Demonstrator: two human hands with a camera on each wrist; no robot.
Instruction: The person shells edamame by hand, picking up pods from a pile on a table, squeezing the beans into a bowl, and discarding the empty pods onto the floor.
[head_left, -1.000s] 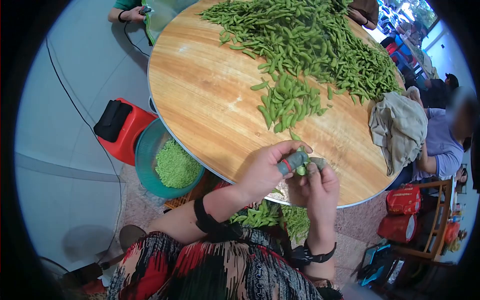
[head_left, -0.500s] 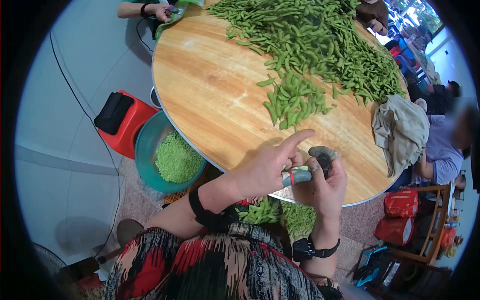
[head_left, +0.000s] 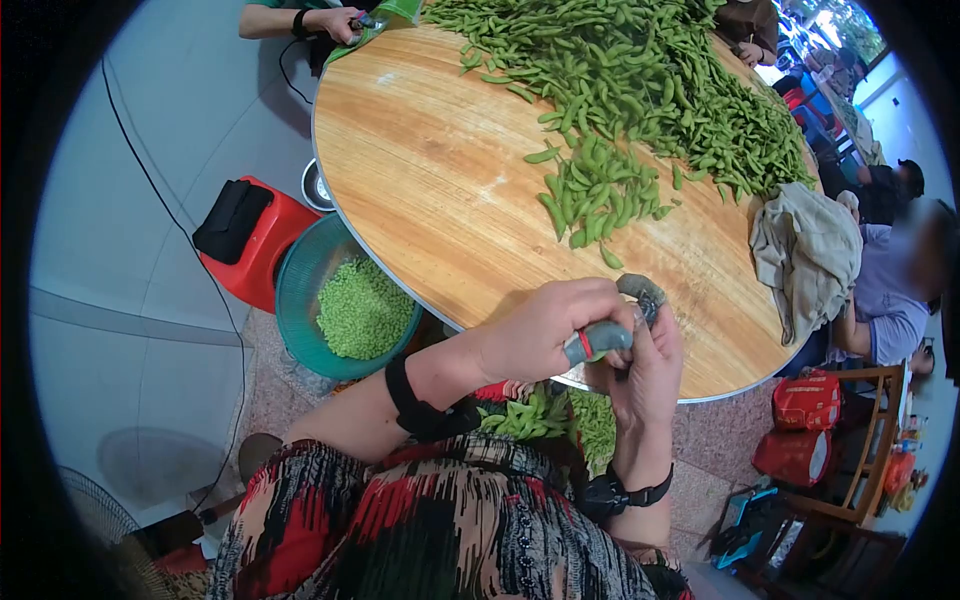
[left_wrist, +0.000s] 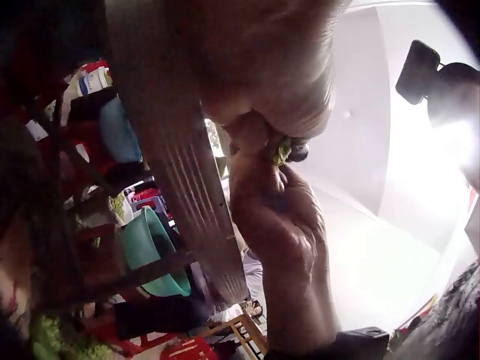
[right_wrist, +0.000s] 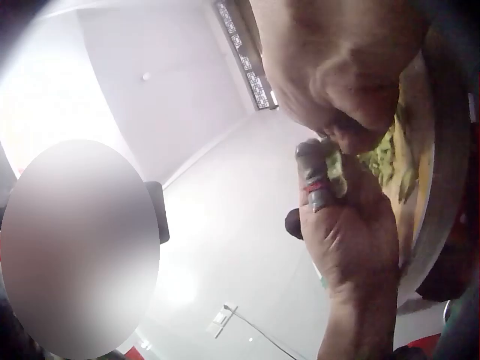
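Over the table's near edge, my left hand (head_left: 560,325) and right hand (head_left: 655,350) meet with curled fingers. Between them is a green soybean pod (right_wrist: 337,174), mostly hidden by fingers in the head view. A grey cover with a red band wraps my left thumb, which lies along the pod in the right wrist view. From below, the left wrist view has the pod's end (left_wrist: 282,152) at the right fingertips. Dark grey covers also show on my right fingers. Beyond the hands lies a small heap of pods (head_left: 595,190), with one loose pod (head_left: 611,257) nearer.
A large pile of pods (head_left: 640,80) covers the far side of the round wooden table (head_left: 420,170). Below its left edge stands a teal basin (head_left: 295,305) of shelled beans, beside a red stool (head_left: 255,255). A grey cloth (head_left: 800,245) drapes the right edge. Other people sit around.
Half a second ago my left index finger pointed out straight and the hands were slightly apart. Now that finger is curled back and the hands are together. The view has shifted a little.
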